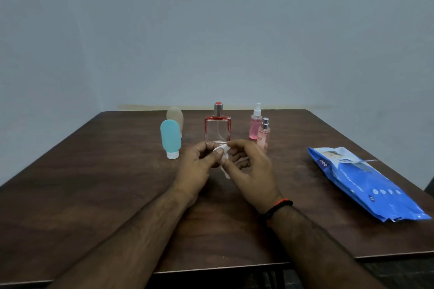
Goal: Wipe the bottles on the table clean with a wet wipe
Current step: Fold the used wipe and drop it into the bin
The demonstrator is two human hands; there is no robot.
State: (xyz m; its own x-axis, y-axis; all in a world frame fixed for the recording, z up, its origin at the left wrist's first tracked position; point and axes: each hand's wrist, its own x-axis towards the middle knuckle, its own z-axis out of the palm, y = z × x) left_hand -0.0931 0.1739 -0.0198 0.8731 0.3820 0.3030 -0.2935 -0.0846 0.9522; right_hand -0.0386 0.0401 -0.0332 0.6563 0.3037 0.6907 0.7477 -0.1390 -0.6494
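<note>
Wet wipe [224, 150] pinched between fingers [217, 153] of both hands, before the perfume bottle [217, 128].

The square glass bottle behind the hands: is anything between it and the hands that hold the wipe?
Nothing visible stands in the way. The left hand and right hand pinch the wet wipe just in front of the square glass bottle. The teal bottle and the pink spray bottles stand off to the sides.
</note>
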